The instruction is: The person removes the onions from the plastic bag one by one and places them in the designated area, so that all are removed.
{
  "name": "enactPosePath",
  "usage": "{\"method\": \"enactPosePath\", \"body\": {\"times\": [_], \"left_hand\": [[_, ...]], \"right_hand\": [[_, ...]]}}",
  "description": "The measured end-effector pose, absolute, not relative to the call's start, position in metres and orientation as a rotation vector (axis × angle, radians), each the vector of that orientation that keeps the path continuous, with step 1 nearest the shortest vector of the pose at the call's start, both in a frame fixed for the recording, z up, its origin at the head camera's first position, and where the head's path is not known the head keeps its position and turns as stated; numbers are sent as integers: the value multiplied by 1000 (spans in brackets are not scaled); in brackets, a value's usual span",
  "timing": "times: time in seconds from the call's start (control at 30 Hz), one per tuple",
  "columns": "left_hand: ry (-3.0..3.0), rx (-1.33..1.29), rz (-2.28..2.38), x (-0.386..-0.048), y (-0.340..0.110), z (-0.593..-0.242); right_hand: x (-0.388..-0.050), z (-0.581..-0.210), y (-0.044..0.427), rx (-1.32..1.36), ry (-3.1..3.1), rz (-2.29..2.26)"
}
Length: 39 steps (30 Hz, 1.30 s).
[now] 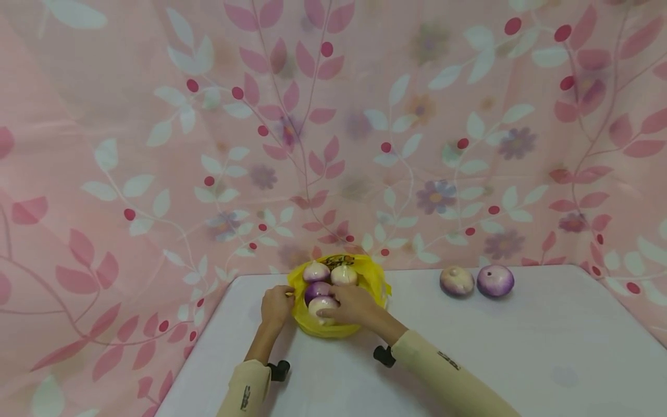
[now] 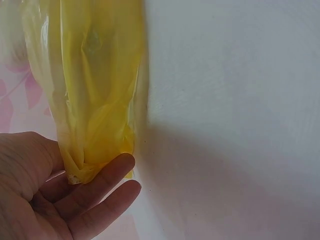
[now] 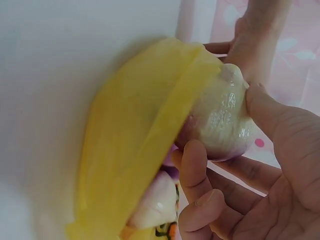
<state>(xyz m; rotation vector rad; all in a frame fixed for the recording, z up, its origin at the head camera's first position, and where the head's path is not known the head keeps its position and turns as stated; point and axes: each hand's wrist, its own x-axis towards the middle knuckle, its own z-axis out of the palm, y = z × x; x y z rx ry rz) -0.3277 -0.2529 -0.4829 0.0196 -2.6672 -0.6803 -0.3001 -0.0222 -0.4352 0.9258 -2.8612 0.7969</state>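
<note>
A yellow plastic bag (image 1: pixel 325 332) lies open on the table, with several purple-and-white turnips inside. My left hand (image 1: pixel 276 305) pinches the bag's left edge; in the left wrist view, the thumb is behind the gathered yellow plastic (image 2: pixel 97 120). My right hand (image 1: pixel 356 304) reaches over the bag's mouth and grips the front turnip (image 3: pixel 220 117), its thumb and fingers around the shiny pale side. Behind that one show a purple turnip (image 1: pixel 316 289) and two paler turnips, one at back left (image 1: pixel 316 271) and one at back right (image 1: pixel 344 275).
Two more turnips, one pale (image 1: pixel 457 281) and one purple (image 1: pixel 495 281), sit side by side at the back right of the white table (image 1: pixel 469 353). A pink floral cloth (image 1: pixel 354 145) hangs behind the table and along its left side.
</note>
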Motion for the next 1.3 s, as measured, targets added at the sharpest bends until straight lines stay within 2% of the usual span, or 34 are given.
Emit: {"method": "enactPosePath", "body": {"times": [0.43, 1.3], "left_hand": [[-2642, 20, -665, -329, -253, -485], [-2648, 13, -658, -327, -251, -483]], "right_hand": [[-298, -421, 10, 920, -2853, 926], [-296, -409, 103, 593, -2870, 1100]]}}
